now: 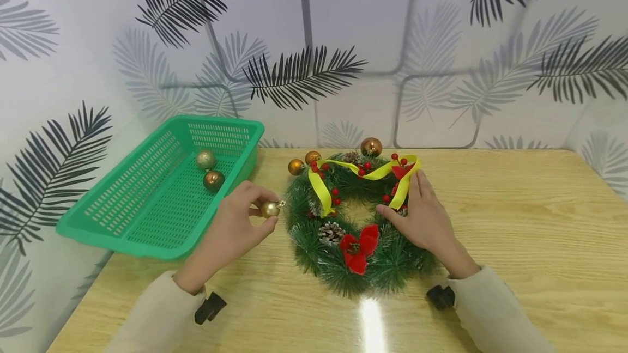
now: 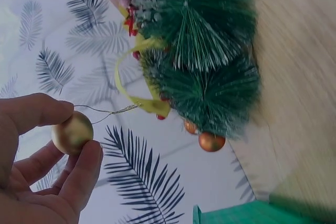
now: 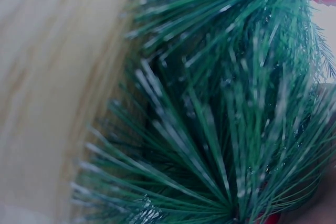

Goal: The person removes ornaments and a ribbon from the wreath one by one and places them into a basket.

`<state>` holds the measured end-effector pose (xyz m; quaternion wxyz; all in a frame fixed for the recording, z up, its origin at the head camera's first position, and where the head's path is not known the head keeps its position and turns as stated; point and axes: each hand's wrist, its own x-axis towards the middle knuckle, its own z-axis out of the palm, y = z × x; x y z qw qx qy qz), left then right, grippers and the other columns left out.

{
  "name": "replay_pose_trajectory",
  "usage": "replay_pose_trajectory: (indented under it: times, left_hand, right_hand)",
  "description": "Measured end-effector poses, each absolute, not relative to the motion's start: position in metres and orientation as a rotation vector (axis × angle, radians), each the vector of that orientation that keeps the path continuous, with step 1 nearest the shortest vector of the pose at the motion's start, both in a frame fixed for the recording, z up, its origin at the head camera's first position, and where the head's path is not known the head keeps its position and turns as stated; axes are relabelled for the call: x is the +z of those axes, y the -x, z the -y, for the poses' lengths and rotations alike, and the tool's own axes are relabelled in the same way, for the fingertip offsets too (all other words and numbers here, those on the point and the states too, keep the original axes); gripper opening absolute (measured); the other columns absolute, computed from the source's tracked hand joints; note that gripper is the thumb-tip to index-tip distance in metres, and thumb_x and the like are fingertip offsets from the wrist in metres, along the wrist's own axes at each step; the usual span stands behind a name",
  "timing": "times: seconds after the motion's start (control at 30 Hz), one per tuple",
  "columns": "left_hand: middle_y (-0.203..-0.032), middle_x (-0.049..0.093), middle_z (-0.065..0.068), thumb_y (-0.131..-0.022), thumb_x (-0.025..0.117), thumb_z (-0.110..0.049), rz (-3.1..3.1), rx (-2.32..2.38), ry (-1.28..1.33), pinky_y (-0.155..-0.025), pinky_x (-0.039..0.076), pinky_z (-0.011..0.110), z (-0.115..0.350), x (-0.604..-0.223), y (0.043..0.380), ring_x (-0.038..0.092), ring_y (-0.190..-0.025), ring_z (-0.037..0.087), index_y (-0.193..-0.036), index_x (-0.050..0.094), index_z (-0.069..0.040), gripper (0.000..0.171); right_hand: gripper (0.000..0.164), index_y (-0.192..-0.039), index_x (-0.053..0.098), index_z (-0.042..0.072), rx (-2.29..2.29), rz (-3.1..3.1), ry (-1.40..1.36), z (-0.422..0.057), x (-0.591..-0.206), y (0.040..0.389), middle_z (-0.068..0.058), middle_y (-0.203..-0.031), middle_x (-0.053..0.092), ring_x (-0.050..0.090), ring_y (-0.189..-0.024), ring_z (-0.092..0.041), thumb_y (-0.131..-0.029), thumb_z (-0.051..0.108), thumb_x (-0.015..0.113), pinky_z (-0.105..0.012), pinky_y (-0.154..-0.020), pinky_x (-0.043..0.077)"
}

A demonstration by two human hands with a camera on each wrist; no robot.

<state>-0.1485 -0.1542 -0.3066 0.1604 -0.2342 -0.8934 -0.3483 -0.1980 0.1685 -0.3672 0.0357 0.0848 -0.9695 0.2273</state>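
Observation:
Between thumb and fingers my left hand pinches a small gold bauble, whose wire loop sticks out toward the wreath in the left wrist view. The bauble is held just left of a green Christmas wreath lying on the table, apart from it. My right hand rests on the wreath's right side, thumb spread toward the centre hole, fingers along a yellow ribbon. The wreath carries a red flower, a pinecone, red berries and copper baubles along its far edge.
A green plastic basket stands at the left, beside my left hand. Inside it lie a pale gold glitter bauble and a copper bauble. A leaf-patterned wall rises behind the wooden table.

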Motion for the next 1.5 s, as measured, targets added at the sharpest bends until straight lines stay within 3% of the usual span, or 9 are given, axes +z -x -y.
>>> replay_pose_trajectory:
  times: [0.6, 0.83, 1.13, 1.5]
  left_hand:
    - [-0.092, 0.054, 0.017, -0.077, 0.067, 0.011, 2.553, -0.804, 0.577, -0.074, 0.058, 0.035, 0.192, -0.28, 0.172, 0.06, -0.081, 0.026, -0.098, 0.064, 0.005, 0.022]
    - [-0.095, 0.056, 0.02, -0.079, 0.066, 0.009, 2.561, -0.747, 0.528, -0.072, 0.058, 0.04, 0.209, -0.27, 0.18, 0.06, -0.082, 0.031, -0.099, 0.065, 0.007, 0.02]
    - [-0.102, 0.053, 0.022, -0.084, 0.064, 0.003, 2.649, -0.739, 0.386, -0.081, 0.055, 0.045, 0.236, -0.259, 0.192, 0.057, -0.094, 0.036, -0.106, 0.063, 0.008, 0.022]
    - [-0.103, 0.053, 0.024, -0.085, 0.059, -0.002, 2.685, -0.695, 0.278, -0.08, 0.051, 0.048, 0.267, -0.253, 0.209, 0.057, -0.093, 0.037, -0.108, 0.061, 0.009, 0.026]
  right_hand:
    - [0.106, -0.147, 0.004, -0.012, 0.684, 2.974, -0.247, -0.173, -0.367, 0.199, -0.03, -0.156, 0.001, 0.01, -0.142, -0.049, -0.089, 0.063, 0.049, -0.061, -0.11, 0.024]
    - [0.106, -0.147, 0.005, -0.013, 0.67, 2.973, -0.262, -0.171, -0.367, 0.199, -0.031, -0.155, 0.001, 0.011, -0.142, -0.048, -0.089, 0.064, 0.048, -0.061, -0.109, 0.026]
    - [0.105, -0.147, 0.005, -0.013, 0.656, 2.971, -0.259, -0.171, -0.369, 0.2, -0.031, -0.156, 0.002, 0.011, -0.142, -0.048, -0.089, 0.064, 0.048, -0.06, -0.109, 0.026]
    - [0.105, -0.147, 0.006, -0.013, 0.656, 2.974, -0.252, -0.171, -0.37, 0.199, -0.03, -0.156, 0.002, 0.011, -0.142, -0.048, -0.089, 0.064, 0.048, -0.06, -0.11, 0.026]
